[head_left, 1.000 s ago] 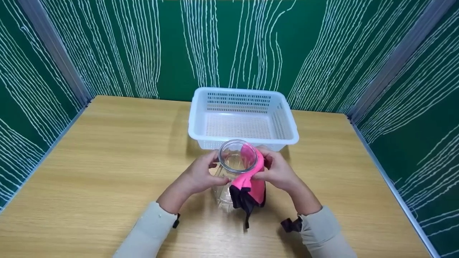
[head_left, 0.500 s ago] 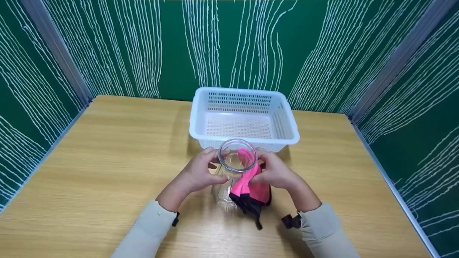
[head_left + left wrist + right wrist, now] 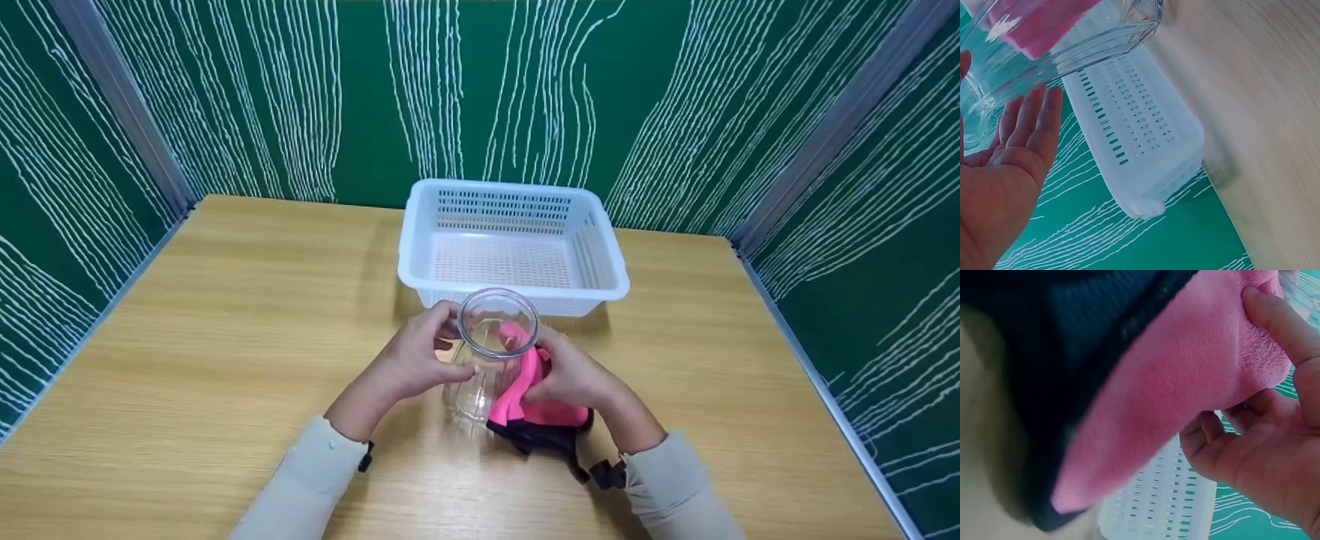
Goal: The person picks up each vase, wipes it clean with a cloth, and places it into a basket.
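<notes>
A clear glass jar (image 3: 474, 390) with a wide round mouth is held between both hands, its rim toward the head camera. The left hand (image 3: 420, 360) grips its left side, thumb in front and fingers behind; the left wrist view shows those fingers along the faceted glass (image 3: 1106, 48). Against the jar's right side, the right hand (image 3: 574, 371) pinches a pink cloth with black edging (image 3: 517, 397). In the right wrist view the thumb (image 3: 1275, 318) presses on the plush pink cloth (image 3: 1185, 365). Its black-edged part hangs below the right hand.
A white slotted plastic basket (image 3: 514, 291) stands just behind the jar on the wooden table (image 3: 262, 322). Green walls with white wavy lines (image 3: 360, 112) enclose the table's back and sides, with grey posts (image 3: 139, 105) at the corners.
The right hand has slid slightly down the jar's side with the cloth. The cloth's black hanging part has swung to the right. The left hand keeps its grip on the jar.
</notes>
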The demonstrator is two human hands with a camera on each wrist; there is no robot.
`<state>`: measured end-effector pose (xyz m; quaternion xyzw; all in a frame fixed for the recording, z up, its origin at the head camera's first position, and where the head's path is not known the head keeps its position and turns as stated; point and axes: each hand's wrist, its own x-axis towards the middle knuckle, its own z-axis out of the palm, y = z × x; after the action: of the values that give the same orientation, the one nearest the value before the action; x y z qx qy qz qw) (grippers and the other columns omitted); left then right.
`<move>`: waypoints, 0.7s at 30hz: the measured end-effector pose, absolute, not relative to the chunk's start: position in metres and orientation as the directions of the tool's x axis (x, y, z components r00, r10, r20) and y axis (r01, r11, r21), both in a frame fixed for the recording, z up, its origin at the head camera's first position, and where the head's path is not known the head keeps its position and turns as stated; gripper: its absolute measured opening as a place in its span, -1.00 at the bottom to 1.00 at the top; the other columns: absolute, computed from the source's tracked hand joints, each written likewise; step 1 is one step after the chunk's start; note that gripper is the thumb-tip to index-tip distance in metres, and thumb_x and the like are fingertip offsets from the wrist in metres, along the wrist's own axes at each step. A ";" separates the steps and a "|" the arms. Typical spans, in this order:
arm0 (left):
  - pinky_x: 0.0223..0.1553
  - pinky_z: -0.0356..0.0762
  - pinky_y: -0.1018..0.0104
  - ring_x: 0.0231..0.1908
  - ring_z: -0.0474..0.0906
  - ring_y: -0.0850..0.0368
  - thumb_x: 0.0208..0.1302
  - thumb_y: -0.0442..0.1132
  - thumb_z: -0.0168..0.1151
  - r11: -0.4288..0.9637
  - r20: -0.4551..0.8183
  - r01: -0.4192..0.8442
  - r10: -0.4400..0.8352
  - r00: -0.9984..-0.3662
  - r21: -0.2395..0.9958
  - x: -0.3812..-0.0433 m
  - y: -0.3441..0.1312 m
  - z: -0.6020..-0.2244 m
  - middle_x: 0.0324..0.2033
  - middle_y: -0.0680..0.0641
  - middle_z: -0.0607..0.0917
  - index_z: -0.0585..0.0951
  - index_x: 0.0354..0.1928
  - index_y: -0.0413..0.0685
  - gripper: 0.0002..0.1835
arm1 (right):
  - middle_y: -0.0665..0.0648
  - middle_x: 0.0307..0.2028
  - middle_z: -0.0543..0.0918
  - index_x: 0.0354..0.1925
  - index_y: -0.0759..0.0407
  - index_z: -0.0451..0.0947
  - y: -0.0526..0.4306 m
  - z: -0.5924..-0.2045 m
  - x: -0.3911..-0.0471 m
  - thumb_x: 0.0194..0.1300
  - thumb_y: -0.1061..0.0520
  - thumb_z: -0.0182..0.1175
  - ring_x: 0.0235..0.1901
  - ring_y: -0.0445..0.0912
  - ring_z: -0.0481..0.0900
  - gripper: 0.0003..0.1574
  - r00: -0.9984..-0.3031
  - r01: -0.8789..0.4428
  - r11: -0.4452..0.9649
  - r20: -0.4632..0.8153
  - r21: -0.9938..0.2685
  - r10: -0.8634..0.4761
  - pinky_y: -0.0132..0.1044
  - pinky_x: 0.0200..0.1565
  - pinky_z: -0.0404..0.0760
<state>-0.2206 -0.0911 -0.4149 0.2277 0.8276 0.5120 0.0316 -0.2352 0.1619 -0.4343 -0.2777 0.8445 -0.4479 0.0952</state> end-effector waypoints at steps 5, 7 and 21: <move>0.14 0.57 0.13 0.04 0.58 0.06 -0.07 -0.26 0.50 0.390 0.178 0.344 0.402 -0.898 0.854 -0.220 -0.092 -0.415 -0.01 -0.01 0.62 0.45 0.09 0.00 -0.38 | 0.02 0.07 0.55 0.20 -0.01 0.42 0.159 -0.443 -0.233 -0.37 0.38 0.54 -0.02 -0.12 0.50 0.08 -0.841 -0.399 0.491 0.096 -0.775 -0.532 -0.30 0.05 0.59; 0.14 0.56 0.09 0.07 0.56 0.06 -0.05 -0.22 0.49 0.403 0.184 0.351 0.398 -0.899 0.845 -0.220 -0.092 -0.415 0.00 0.01 0.63 0.45 0.09 0.02 -0.39 | 0.01 0.07 0.54 0.20 -0.01 0.43 0.159 -0.446 -0.232 -0.39 0.37 0.54 -0.02 -0.13 0.50 0.08 -0.849 -0.397 0.512 0.092 -0.762 -0.521 -0.33 0.05 0.58; 0.17 0.53 0.19 0.07 0.56 0.16 -0.18 0.06 0.58 0.510 0.261 0.390 0.306 -0.915 0.767 -0.210 -0.080 -0.414 0.02 0.15 0.62 0.47 0.11 0.13 -0.25 | 0.07 0.06 0.51 0.16 0.08 0.48 0.158 -0.451 -0.225 -0.40 0.31 0.54 0.03 -0.06 0.46 0.02 -0.897 -0.339 0.598 0.058 -0.726 -0.438 -0.12 0.19 0.48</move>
<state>-0.2102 -0.0796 -0.4140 0.2004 0.8678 0.4524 -0.0460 -0.2252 0.1580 -0.4512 -0.2179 0.8916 -0.3919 0.0630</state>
